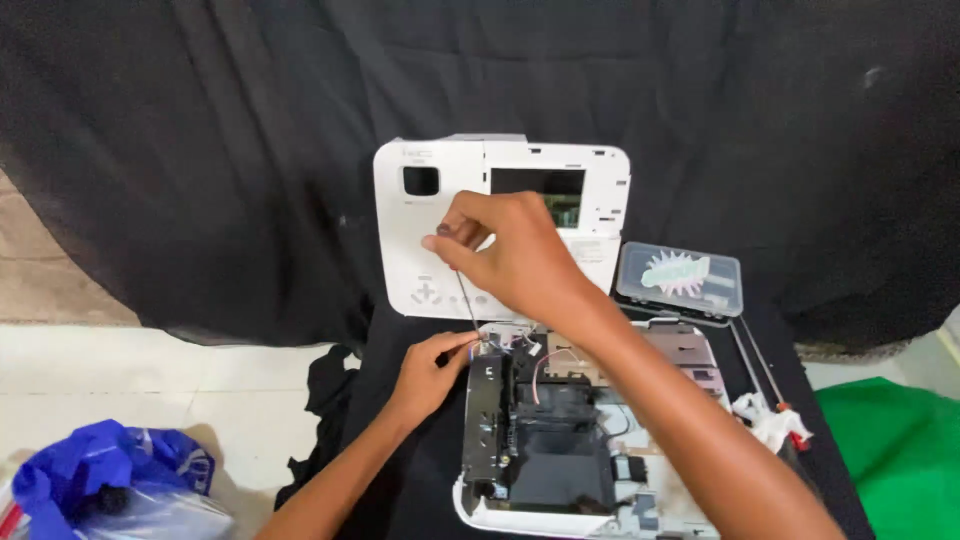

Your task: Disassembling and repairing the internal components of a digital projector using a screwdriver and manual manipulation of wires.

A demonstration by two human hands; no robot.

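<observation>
The landmark here is the opened device (585, 440), a white plastic body without its cover, lying on a bench covered with black cloth (400, 490). Inside it there are dark metal and plastic parts, a black block in the middle, and thin pink and white wires near the far edge.

The right hand (515, 255) is raised above the far-left corner of the opened device. Its fingers are pinched around the top of a thin screwdriver (466, 300), a slim dark metal shaft. The long axis of the tool is nearly upright, leaning a little, and its tip goes down to the far-left corner of the device. The left hand (432, 372) is lower and nearer to this corner; it rests just beside the device's left edge, and its fingertips are closed at the tip of the shaft, touching it or the small part under it. I cannot tell which one.

Behind the opened device, the removed top cover (420, 215) leans upright against the black backdrop. It is smooth white plastic with rounded corners, a dark square opening and some flat buttons. To the far right of the device lies a small clear plastic box (680, 278) with a hinged lid. On the right of the device two long thin tools with red handles (765, 375) lie on the cloth, beside a crumpled white tissue (765, 420). Far to the left of the device, on the pale floor, there is a blue plastic bag (110, 480); far to the right, a green cloth (900, 450).
</observation>
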